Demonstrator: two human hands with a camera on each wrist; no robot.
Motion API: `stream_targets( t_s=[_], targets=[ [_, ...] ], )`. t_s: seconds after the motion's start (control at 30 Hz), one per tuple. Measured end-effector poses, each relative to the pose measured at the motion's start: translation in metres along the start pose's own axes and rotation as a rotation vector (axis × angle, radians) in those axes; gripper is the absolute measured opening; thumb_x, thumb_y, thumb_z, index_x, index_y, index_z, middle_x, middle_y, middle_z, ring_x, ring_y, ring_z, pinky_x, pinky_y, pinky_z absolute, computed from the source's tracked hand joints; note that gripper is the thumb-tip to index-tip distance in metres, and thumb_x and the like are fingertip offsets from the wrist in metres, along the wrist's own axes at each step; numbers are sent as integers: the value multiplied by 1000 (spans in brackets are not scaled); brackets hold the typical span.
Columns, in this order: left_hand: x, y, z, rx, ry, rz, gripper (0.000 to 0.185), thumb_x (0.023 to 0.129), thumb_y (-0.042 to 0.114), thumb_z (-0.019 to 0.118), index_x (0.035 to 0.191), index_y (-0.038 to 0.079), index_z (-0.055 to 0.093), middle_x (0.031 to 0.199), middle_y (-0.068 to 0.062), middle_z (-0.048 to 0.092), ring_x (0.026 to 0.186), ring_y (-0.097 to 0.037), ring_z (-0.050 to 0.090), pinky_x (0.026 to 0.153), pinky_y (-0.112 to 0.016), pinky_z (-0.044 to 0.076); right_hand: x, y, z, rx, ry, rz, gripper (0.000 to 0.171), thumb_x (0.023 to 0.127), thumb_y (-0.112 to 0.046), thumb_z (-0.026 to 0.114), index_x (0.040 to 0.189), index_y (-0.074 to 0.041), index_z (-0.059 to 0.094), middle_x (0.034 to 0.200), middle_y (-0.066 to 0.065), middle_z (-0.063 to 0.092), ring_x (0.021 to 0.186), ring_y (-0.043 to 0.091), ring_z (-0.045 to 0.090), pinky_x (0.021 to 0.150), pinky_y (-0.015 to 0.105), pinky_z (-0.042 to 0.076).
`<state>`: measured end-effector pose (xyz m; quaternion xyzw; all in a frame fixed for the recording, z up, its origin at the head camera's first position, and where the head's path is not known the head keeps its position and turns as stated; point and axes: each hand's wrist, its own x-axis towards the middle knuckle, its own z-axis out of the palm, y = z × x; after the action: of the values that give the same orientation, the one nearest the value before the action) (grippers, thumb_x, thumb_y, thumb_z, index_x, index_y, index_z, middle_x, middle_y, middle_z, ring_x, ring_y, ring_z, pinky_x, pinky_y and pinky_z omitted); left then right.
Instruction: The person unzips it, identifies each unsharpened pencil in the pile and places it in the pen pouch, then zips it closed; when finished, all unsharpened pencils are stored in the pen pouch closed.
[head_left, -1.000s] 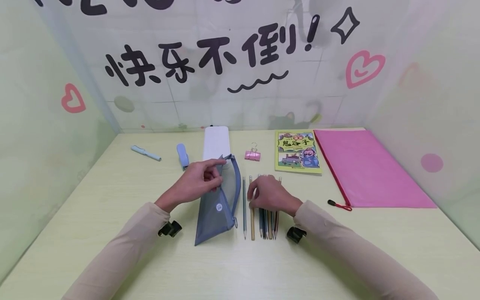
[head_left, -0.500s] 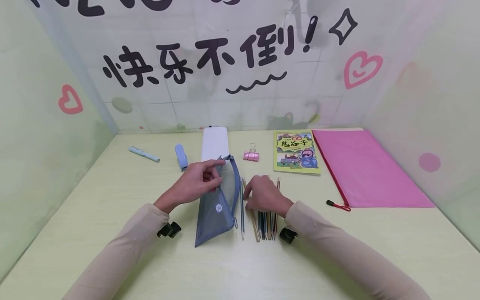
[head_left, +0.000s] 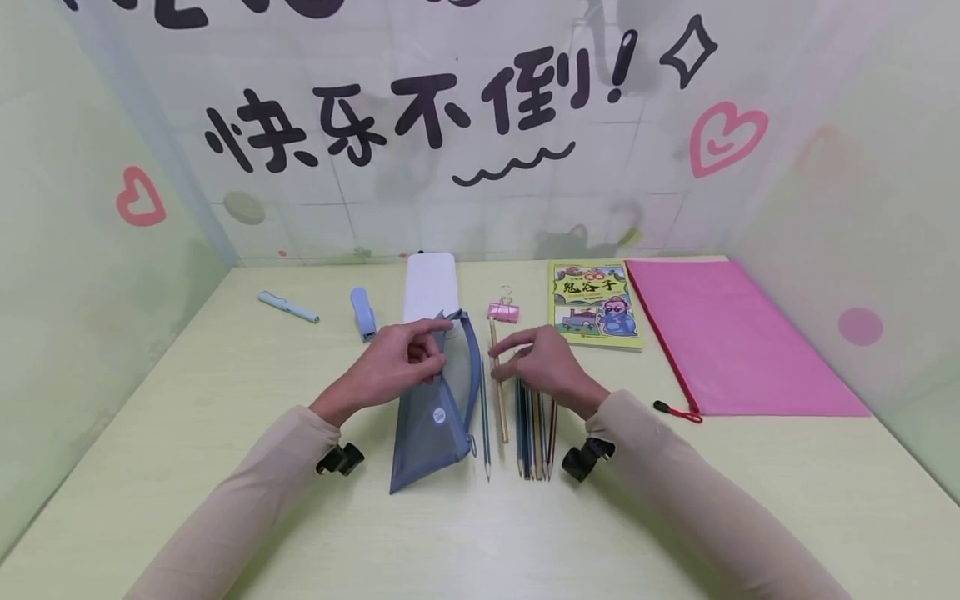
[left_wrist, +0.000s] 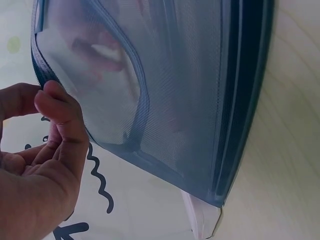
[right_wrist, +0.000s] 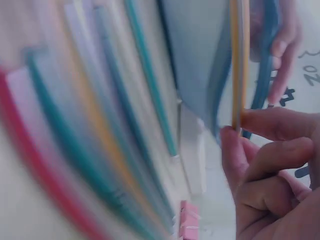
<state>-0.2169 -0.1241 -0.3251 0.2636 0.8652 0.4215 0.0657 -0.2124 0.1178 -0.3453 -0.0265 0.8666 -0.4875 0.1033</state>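
A blue-grey mesh pencil pouch (head_left: 431, 446) stands with its mouth spread apart, facing right. My left hand (head_left: 390, 365) pinches the zippered edge of that mouth, seen also in the left wrist view on the mesh (left_wrist: 185, 110). Between thumb and fingers, my right hand (head_left: 549, 367) pinches a yellow pencil (head_left: 501, 417), lifted off the table just right of the pouch. One blue-green pencil (head_left: 486, 442) lies between the pouch and several other pencils (head_left: 534, 442), which lie side by side under my right hand. Their far ends are hidden by it in the head view.
Behind the pouch lies a white flat case (head_left: 431, 283). A blue stapler (head_left: 363, 312) and a light blue pen (head_left: 288, 307) are to the left. A pink binder clip (head_left: 503, 312), a yellow book (head_left: 596, 304) and a pink zip folder (head_left: 750, 342) lie at the back and right.
My right hand has picked up the yellow pencil from beside the others and raised it, moving it away from the table's front. My left hand and the pouch have stayed in place.
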Motion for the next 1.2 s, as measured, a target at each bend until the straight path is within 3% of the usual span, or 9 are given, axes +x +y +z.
stream_targets(
  t_s=[0.1,0.27,0.33,0.57,0.67,1.0,1.2],
  targets=[
    [0,0,1,-2,-4,-2,49,94,8,59,142,0,53,80,-5,68,68,-14,63,64,-25,50,3,-7,1,104,31,-28,35,81,-16,79,115,-12,75,90,8,78,70,18,61,57,25,44],
    [0,1,1,-1,-5,-5,50,94,8,59,143,0,52,80,-5,67,68,-14,62,66,-26,50,9,-18,9,196,57,-73,32,83,-15,78,114,-11,75,93,12,78,52,13,44,51,25,36],
    [1,1,1,-2,-6,-5,50,94,8,59,143,0,51,80,-5,67,68,-14,62,66,-26,50,11,-20,13,196,60,-78,30,83,-16,78,113,-12,76,92,11,78,51,13,42,50,25,34],
    [1,2,1,-3,-4,-1,50,94,7,59,143,-1,51,80,-6,67,68,-14,61,66,-25,51,11,-22,24,162,63,-95,31,83,-15,79,114,-12,76,93,9,79,73,21,65,57,25,46],
    [1,2,2,-6,-3,-8,51,94,7,59,143,-2,50,82,-6,67,69,-14,62,67,-25,51,8,-23,27,153,54,-98,29,82,-15,80,111,-15,77,91,8,79,79,21,68,59,27,49],
    [3,2,3,12,4,1,50,95,8,59,143,-2,50,83,-6,68,69,-14,63,68,-26,52,0,-21,32,131,14,-88,26,82,-16,80,107,-18,78,83,5,78,70,23,62,56,26,40],
    [3,1,3,1,-2,7,50,96,9,59,144,-1,50,84,-7,68,69,-14,63,68,-25,53,0,-21,38,82,-18,-85,27,81,-15,79,107,-18,78,82,3,77,70,18,64,58,26,44]
  ],
)
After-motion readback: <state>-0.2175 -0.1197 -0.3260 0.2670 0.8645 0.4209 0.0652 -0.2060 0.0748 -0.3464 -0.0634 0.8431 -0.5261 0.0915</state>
